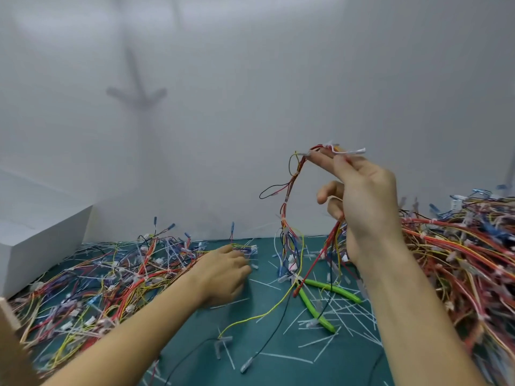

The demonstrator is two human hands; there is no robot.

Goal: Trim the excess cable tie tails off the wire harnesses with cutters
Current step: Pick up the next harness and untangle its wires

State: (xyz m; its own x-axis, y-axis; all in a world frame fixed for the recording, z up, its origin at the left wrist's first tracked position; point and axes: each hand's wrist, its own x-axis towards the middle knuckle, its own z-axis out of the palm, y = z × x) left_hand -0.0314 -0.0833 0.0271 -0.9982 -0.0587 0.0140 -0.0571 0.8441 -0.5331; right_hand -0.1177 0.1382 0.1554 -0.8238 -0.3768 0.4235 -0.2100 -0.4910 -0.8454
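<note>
We count two hands, one pair of cutters, one lifted harness and two heaps of harnesses. The right grip (pixel 365 196) is held up above the counter (pixel 278 377), its fingertips pinching the raised harness (pixel 286 203) at the top of the loop. A white tie tail (pixel 352 151) sticks out to the right there. The lower fingers curl round a second stretch of red and yellow wires. The harness's loose ends hang down to the counter's middle, over the cutters.

The left grip (pixel 225 274) lies low at the inner edge of the left heap (pixel 111 274), with its fingers bent down among the wires. It is blurred, and we cannot tell whether it is holding anything.

The cutters (pixel 316 310) have two green handles and lie spread on the counter right of centre. Wires cross their jaws, so we cannot make those out. Around them lie cut tails (pixel 348 313), too many and too crossed to count.

The right heap (pixel 459 260) runs off the right edge of the view. The left heap spreads from the far edge towards the near left corner.

One white box (pixel 41 246) stands at the far left corner. One brown corner of cardboard (pixel 11 344) is cut off at the left edge of the view. The connectors and small tags are too blurred for us to read.
</note>
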